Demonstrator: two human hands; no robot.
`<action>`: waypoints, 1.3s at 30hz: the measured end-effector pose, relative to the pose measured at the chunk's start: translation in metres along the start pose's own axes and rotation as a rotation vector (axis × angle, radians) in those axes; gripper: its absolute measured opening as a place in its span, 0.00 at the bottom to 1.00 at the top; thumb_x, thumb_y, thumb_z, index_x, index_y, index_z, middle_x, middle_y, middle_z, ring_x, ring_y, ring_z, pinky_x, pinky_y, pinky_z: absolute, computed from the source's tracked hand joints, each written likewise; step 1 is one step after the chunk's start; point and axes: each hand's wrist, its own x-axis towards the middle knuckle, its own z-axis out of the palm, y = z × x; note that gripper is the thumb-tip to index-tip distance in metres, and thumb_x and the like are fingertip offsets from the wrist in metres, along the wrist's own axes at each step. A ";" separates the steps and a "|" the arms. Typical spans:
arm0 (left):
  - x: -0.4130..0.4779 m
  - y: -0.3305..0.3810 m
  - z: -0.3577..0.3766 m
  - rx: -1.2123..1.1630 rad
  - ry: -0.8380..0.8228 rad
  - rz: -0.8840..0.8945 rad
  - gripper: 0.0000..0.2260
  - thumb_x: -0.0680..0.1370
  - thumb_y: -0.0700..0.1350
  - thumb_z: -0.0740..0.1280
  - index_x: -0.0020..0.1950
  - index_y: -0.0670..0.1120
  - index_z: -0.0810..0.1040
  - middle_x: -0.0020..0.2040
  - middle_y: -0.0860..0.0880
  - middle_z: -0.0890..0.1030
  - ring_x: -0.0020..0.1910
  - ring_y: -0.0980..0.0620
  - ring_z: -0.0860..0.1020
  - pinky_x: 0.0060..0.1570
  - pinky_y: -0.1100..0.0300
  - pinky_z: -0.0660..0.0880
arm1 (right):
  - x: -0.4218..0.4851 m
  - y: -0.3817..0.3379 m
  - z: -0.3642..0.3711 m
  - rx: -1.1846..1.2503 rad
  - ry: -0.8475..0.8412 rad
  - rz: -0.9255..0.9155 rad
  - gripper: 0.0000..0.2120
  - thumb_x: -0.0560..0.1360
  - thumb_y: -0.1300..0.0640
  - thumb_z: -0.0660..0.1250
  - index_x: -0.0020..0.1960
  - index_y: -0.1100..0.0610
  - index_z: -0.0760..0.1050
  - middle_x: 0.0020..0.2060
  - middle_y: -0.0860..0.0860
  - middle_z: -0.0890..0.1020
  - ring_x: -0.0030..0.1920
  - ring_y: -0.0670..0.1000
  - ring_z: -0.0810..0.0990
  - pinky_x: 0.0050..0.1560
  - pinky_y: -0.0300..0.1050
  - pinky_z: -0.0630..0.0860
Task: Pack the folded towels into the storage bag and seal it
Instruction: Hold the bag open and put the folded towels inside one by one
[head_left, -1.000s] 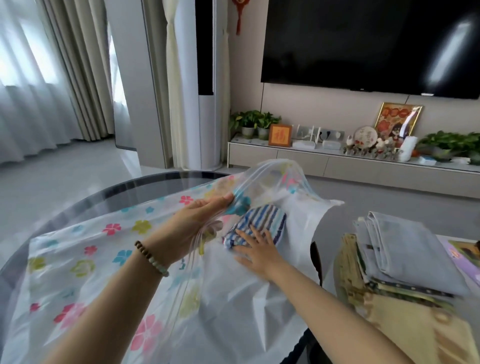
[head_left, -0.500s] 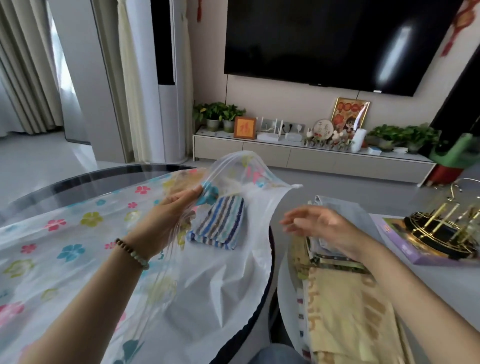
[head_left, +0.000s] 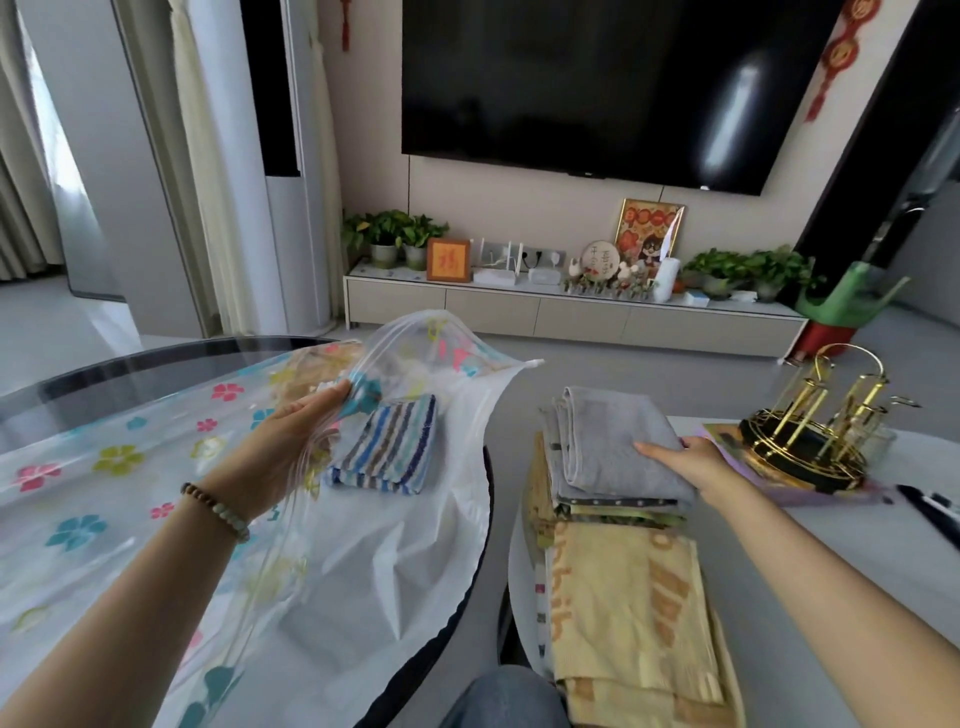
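Observation:
A clear storage bag (head_left: 124, 467) printed with coloured flowers lies across the round glass table (head_left: 156, 364). My left hand (head_left: 291, 441) pinches the bag's upper flap and holds its mouth lifted. A striped blue folded towel (head_left: 387, 449) lies just inside the mouth. To the right, a stack of folded towels sits on a white table (head_left: 831, 561): a grey towel (head_left: 608, 441) on top, a yellow towel (head_left: 634, 613) lower and nearer me. My right hand (head_left: 685, 460) rests on the grey towel's right edge, fingers around it.
A gold wire rack (head_left: 815, 421) stands on a dark base at the right, on top of a purple booklet (head_left: 727, 441). A gap separates the two tables, and my knee (head_left: 504, 696) shows below it. A TV console with plants runs along the far wall.
My right hand left the striped towel inside the bag, swung right and came down on the grey towel. The left hand kept holding the bag's mouth up. The view turned to the right.

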 end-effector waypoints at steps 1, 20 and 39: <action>0.000 0.000 0.000 0.005 0.001 -0.004 0.20 0.80 0.48 0.55 0.71 0.43 0.65 0.66 0.44 0.69 0.68 0.47 0.65 0.59 0.60 0.59 | 0.006 0.002 0.001 0.038 -0.015 0.013 0.43 0.59 0.41 0.79 0.63 0.66 0.70 0.58 0.60 0.79 0.54 0.60 0.80 0.50 0.49 0.76; -0.007 0.014 -0.018 -0.056 0.010 0.005 0.10 0.80 0.48 0.56 0.45 0.50 0.76 0.43 0.55 0.76 0.44 0.57 0.73 0.66 0.55 0.61 | -0.171 -0.143 0.045 0.034 -0.839 -0.314 0.12 0.71 0.64 0.70 0.52 0.53 0.77 0.45 0.48 0.85 0.40 0.45 0.85 0.42 0.38 0.81; -0.009 0.030 -0.039 -0.066 -0.010 0.089 0.10 0.80 0.47 0.56 0.47 0.50 0.77 0.42 0.56 0.78 0.45 0.57 0.76 0.65 0.52 0.64 | -0.103 -0.118 0.237 0.435 -0.783 -0.171 0.32 0.74 0.60 0.69 0.74 0.54 0.60 0.71 0.55 0.67 0.65 0.55 0.74 0.63 0.50 0.73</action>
